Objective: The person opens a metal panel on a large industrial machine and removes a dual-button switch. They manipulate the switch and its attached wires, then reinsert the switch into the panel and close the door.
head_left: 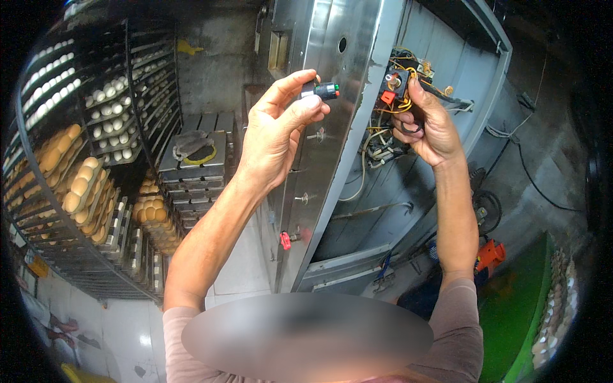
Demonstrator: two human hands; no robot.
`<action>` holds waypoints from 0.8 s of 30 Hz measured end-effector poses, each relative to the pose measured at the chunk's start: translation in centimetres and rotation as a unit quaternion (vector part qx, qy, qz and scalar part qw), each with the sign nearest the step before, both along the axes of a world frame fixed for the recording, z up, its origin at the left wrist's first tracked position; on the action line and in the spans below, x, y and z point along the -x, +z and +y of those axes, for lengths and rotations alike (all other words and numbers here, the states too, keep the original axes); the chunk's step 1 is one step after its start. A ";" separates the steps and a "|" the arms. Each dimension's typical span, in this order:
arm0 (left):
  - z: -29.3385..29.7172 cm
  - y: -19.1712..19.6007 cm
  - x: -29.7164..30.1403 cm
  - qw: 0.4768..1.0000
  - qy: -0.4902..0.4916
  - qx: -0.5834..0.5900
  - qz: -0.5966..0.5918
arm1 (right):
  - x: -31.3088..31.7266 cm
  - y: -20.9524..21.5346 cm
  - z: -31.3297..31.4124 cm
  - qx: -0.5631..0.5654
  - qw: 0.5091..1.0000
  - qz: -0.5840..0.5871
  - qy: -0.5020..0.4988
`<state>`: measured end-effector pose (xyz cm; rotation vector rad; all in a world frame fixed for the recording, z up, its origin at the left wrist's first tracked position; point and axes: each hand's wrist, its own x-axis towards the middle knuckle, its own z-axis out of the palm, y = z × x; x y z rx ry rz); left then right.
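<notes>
Between the thumb and fingers of my left hand [271, 131] is a small black cylindrical part [323, 91], perhaps a panel push button, with green and red at its tip. It is held in the air in front of the steel panel [332, 70]. My right hand [433, 131] reaches into the open cabinet [357, 223] and grips a black switch block [393, 82] with a red piece and yellow wires. The thumb presses at the block's right side. A dark ring-like piece [412, 129] shows at the curled fingers, which are partly hidden.
A round hole [343, 45], toggle switches and a red knob [285, 240] are on the panel. Loose cables [383, 150] hang inside the cabinet. Left stands a tall rack [83, 255] of buns and pale dough on trays. Stacked metal trays [220, 147] sit behind. Right is a green surface [517, 306].
</notes>
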<state>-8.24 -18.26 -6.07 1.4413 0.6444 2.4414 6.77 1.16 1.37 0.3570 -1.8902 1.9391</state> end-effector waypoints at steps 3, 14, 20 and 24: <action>0.0 0.1 -0.2 0.999 0.021 0.001 0.024 | -0.2 0.1 0.9 -0.014 1.000 -0.015 0.021; -0.5 0.2 -0.5 0.995 0.062 -0.026 0.070 | 0.3 -0.7 0.6 -0.002 0.999 0.024 0.048; -0.2 0.4 0.1 0.987 0.085 -0.042 0.130 | 0.5 -0.7 1.2 -0.038 0.994 0.033 0.101; -0.2 0.9 0.3 0.983 0.088 -0.050 0.154 | 0.5 -0.7 1.4 -0.050 0.993 0.038 0.099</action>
